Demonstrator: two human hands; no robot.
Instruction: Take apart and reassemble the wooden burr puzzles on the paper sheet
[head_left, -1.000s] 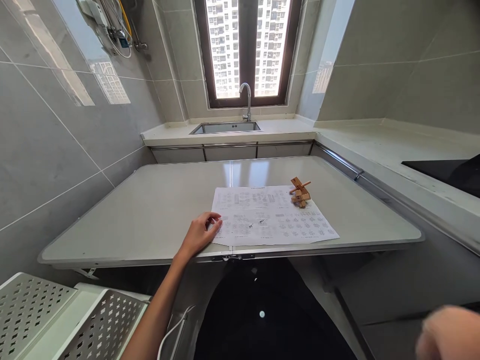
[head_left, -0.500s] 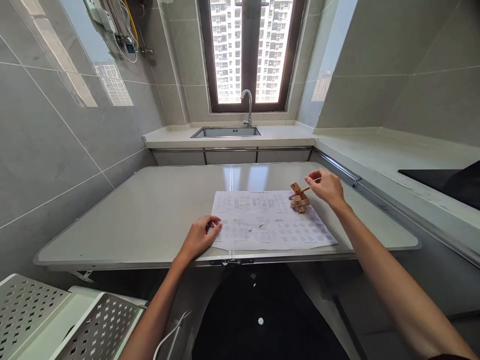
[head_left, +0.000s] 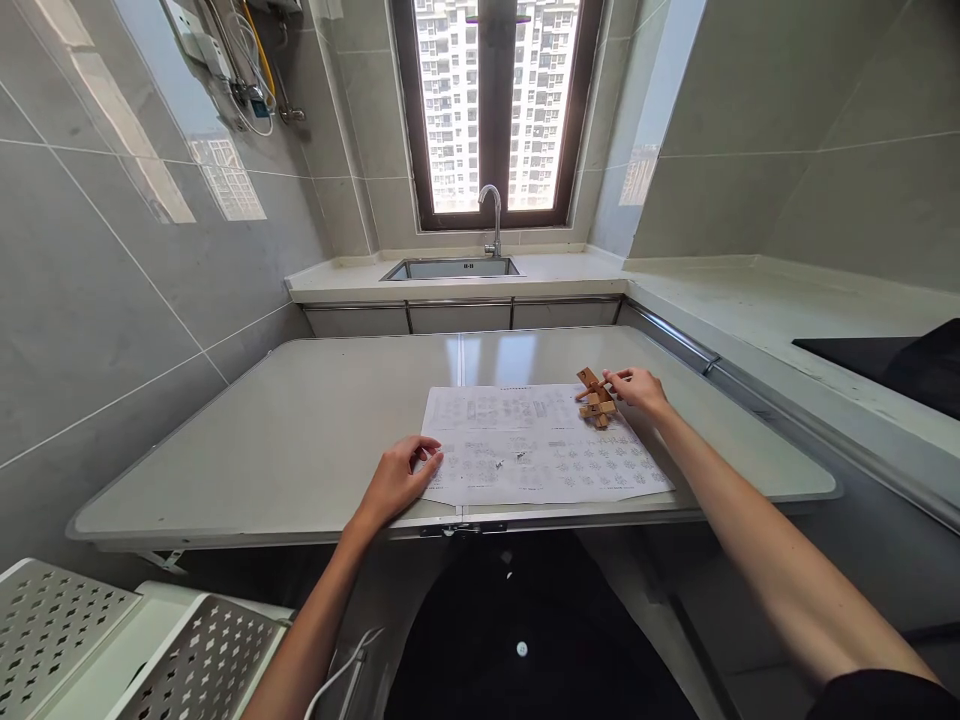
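Observation:
A printed white sheet (head_left: 517,470) lies near the front edge of the folding table (head_left: 300,430). On its upper right part stands a small pile of brown wooden pieces (head_left: 598,408). My right hand (head_left: 636,388) is at the right side of this pile, its thumb and fingers pinched at a thin wooden piece there. My left hand (head_left: 401,478) rests at the sheet's left edge with its fingers curled; whether it grips the paper is hidden. Two tiny whitish bits (head_left: 500,463) lie at the middle of the sheet.
Behind the table is a counter with a sink (head_left: 450,268) and a tap (head_left: 493,215) under a window. A dark flat panel (head_left: 892,365) lies on the right counter. A perforated white rack (head_left: 142,640) stands at the lower left.
My right hand has moved left and slightly down, onto the wooden pieces. The thin light strip that showed at its fingers is no longer visible. My left hand stays at the sheet's edge.

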